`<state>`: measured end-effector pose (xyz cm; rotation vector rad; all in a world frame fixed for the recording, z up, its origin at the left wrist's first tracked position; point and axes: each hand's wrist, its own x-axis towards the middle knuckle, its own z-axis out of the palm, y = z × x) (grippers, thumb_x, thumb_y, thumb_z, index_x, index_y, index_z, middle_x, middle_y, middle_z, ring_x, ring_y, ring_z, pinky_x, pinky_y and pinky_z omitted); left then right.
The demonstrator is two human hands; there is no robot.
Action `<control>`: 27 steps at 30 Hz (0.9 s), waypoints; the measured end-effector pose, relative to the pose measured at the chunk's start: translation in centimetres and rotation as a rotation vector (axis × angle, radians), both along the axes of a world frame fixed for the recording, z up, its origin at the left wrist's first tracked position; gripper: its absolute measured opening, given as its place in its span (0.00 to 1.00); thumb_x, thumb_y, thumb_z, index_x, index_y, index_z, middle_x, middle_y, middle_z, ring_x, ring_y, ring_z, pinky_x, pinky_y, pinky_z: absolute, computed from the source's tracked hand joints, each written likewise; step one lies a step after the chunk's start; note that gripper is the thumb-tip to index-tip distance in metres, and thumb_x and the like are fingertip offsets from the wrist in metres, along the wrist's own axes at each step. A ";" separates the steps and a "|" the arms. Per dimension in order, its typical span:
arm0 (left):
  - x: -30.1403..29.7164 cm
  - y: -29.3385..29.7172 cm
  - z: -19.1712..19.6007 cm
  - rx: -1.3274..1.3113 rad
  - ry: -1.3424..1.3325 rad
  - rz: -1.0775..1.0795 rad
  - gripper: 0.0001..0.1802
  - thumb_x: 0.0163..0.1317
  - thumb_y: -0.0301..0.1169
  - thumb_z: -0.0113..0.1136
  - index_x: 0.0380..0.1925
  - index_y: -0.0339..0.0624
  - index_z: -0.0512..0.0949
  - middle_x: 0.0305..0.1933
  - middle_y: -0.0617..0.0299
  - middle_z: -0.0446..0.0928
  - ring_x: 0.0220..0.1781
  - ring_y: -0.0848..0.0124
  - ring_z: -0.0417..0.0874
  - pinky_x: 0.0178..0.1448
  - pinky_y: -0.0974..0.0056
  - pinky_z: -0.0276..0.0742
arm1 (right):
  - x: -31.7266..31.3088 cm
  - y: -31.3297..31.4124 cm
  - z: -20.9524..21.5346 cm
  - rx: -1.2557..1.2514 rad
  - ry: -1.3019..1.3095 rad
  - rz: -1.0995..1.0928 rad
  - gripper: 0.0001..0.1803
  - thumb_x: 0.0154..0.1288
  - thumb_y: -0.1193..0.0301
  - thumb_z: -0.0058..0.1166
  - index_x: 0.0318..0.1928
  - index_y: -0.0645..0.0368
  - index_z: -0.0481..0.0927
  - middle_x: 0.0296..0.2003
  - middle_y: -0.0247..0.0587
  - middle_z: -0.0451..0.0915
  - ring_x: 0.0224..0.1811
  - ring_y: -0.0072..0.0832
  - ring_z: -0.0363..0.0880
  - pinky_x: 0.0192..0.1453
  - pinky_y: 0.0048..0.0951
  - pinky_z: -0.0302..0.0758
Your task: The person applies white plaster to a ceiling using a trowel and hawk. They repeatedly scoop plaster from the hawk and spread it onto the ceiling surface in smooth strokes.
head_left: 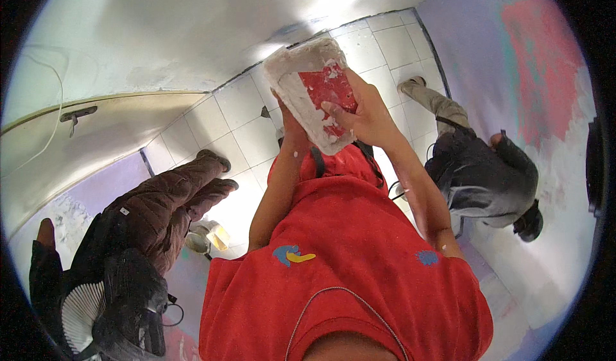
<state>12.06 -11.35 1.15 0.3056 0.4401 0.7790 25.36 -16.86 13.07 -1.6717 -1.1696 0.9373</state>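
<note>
Before you, your left hand [293, 125] and right hand [372, 116] gripped the white-caked, red-patched rectangular board [301, 96], best kept firmly steady.

You're in a red shirt [372, 232], short sleeves [221, 287], round collar [308, 340]. Blue-and-yellow motif [293, 255] on your left chest, blue patch [427, 257] on your right. Thin grey cord or chain [333, 288] around your neck. Red cloth [346, 168] with dark bands [317, 162] below the hem [340, 179]. White flecks [296, 154] on your forearms [276, 197].

Tool [317, 88] red, wht-smeared; tee [366, 232] red w/ blue & yel.; floor tiles [232, 107] wht.
</note>
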 end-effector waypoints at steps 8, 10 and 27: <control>7.0 2.3 2.3 -0.049 0.326 -0.159 0.45 0.60 0.69 0.35 0.66 0.45 0.56 0.63 0.53 0.66 0.60 0.55 0.70 0.63 0.50 0.69 | 7.7 1.2 -4.5 -0.102 0.550 -0.070 0.28 0.59 0.72 0.60 0.58 0.63 0.66 0.45 0.40 0.77 0.46 0.24 0.74 0.52 0.28 0.73; 5.3 3.1 -0.7 -0.097 0.246 -0.171 0.45 0.61 0.69 0.35 0.66 0.45 0.56 0.63 0.53 0.66 0.61 0.55 0.70 0.63 0.51 0.70 | 6.8 2.0 -7.3 -0.072 0.582 -0.053 0.27 0.60 0.71 0.59 0.58 0.64 0.66 0.45 0.38 0.77 0.47 0.21 0.73 0.53 0.27 0.72; 4.4 11.6 -21.0 -0.270 0.166 -0.251 0.45 0.61 0.66 0.39 0.67 0.44 0.53 0.65 0.53 0.64 0.62 0.59 0.71 0.61 0.55 0.74 | 3.3 9.3 -27.0 -0.156 0.816 -0.420 0.25 0.62 0.74 0.57 0.58 0.65 0.64 0.45 0.38 0.76 0.46 0.20 0.75 0.51 0.27 0.74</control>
